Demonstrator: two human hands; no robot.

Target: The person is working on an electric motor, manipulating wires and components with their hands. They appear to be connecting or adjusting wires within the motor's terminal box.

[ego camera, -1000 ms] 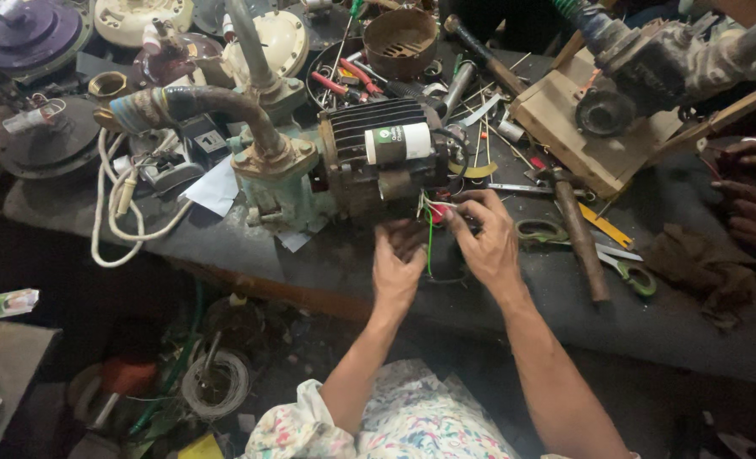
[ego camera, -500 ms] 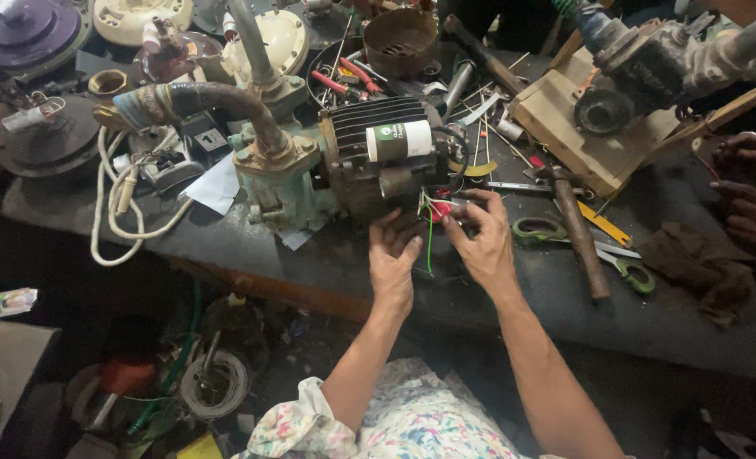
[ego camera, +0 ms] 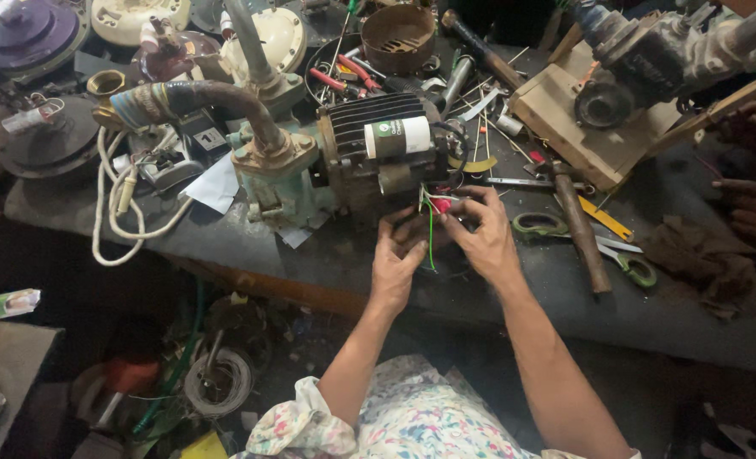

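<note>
Black ribbed pump motor [ego camera: 378, 153] on grimy tabletop [ego camera: 514, 306], red and green wires [ego camera: 433, 212] at its 5 o'clock, pinched by left hand [ego camera: 399, 255] and right hand [ego camera: 480, 234], wire ends hidden behind fingers.

Wire ends [ego camera: 436, 206] hidden btwn fingertips [ego camera: 451, 218] — splice unclear.

Place: a repair workshop for motors and pumps
Tabletop [ego camera: 327, 255]: grimy, crowded with a water pump [ego camera: 344, 161], scissors [ego camera: 590, 242], loose wires
Far side: pump casings, spare parts
Floor: wire coil [ego camera: 218, 382], scraps
</note>
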